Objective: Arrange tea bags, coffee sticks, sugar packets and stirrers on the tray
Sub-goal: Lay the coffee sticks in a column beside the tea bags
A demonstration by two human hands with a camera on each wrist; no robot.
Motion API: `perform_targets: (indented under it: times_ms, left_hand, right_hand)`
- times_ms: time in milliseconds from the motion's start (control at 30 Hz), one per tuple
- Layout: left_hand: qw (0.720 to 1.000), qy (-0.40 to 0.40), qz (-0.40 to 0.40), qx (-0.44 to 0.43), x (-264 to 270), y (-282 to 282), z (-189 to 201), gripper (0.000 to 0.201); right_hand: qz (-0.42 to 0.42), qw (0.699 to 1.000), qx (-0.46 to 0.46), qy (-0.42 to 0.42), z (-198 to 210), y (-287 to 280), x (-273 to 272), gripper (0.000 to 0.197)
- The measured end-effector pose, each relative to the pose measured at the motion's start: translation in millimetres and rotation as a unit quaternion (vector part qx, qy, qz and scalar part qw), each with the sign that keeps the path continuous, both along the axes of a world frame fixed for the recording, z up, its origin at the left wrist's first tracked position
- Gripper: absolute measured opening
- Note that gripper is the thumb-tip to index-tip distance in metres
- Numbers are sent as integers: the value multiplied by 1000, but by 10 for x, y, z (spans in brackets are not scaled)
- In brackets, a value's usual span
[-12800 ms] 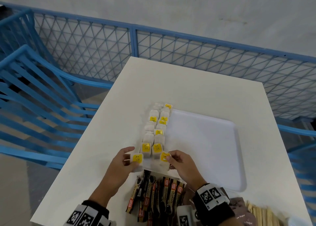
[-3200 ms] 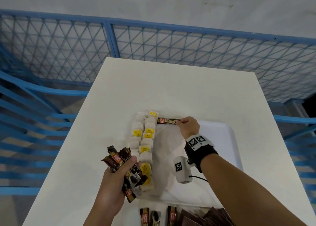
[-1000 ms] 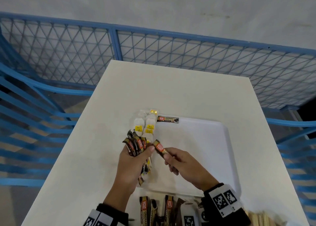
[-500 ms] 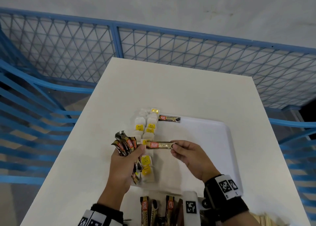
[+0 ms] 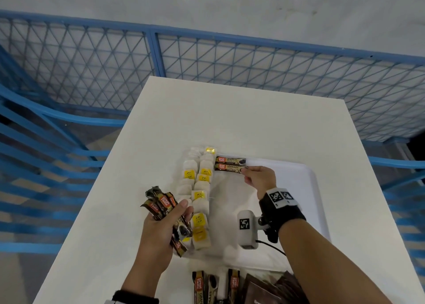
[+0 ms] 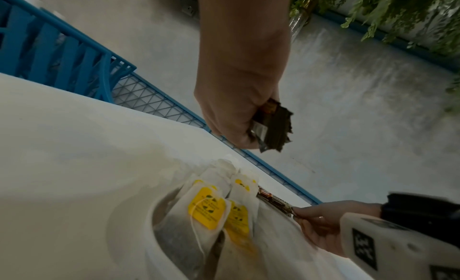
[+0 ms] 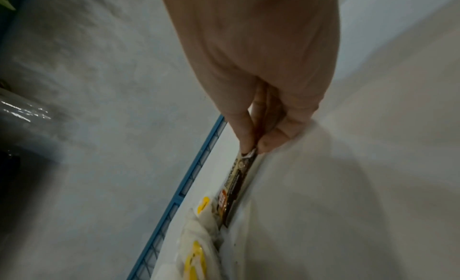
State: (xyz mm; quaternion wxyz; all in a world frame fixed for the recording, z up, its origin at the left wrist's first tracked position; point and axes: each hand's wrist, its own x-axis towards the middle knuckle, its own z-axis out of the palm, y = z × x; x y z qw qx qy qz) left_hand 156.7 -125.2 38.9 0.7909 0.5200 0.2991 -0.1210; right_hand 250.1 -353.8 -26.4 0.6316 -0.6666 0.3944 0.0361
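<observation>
A white tray (image 5: pixel 309 188) lies on the white table. Two rows of tea bags (image 5: pixel 199 195) with yellow tags run along its left side. At the tray's far edge lies one coffee stick (image 5: pixel 230 159). Right below it a second coffee stick (image 5: pixel 228 167) lies flat, its right end pinched by my right hand (image 5: pixel 258 177). My left hand (image 5: pixel 164 225) hovers over the tray's near left corner and grips a fanned bunch of coffee sticks (image 5: pixel 161 206). The wrist views show the same pinch (image 7: pixel 251 152) and the bunch (image 6: pixel 271 126).
More coffee sticks (image 5: pixel 204 287) and dark brown packets (image 5: pixel 269 290) lie on the table at the near edge, below the tray. A blue mesh fence (image 5: pixel 230 59) stands beyond the table's far edge and blue railings on both sides.
My right hand has carried a coffee stick from my left hand's bunch to the tray's far edge and set it beside the first stick. The left hand has lowered a little.
</observation>
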Motion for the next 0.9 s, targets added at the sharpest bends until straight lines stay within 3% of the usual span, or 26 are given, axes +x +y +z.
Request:
perform_targets:
  times_ms: [167,433,567,667,733,900]
  left_hand:
    - [1000,-7,-15,-10,-9,-9,13,4]
    - [999,-18,-44,-13,-16,-46,19,14]
    - [998,-24,-51,-15,-6,-84,32,27]
    - [998,-28,-54,-27,-9,-110,45,25]
    - [997,-29,-48,-44,-13,-132,54,15]
    - [995,-23,-30,-89,-28,-191,109,15]
  right_hand:
    - [56,989,-132,40,-1,22,73,24]
    - [89,975,-203,36,-6,14,129,26]
    - [79,974,-209,21,23,27,62,20]
    - [101,973,-205,-28,147,123,-103,15]
    - [148,973,-168,-53,271,228,-250,7]
    - [342,935,-64,-66,649,476,-695,25]
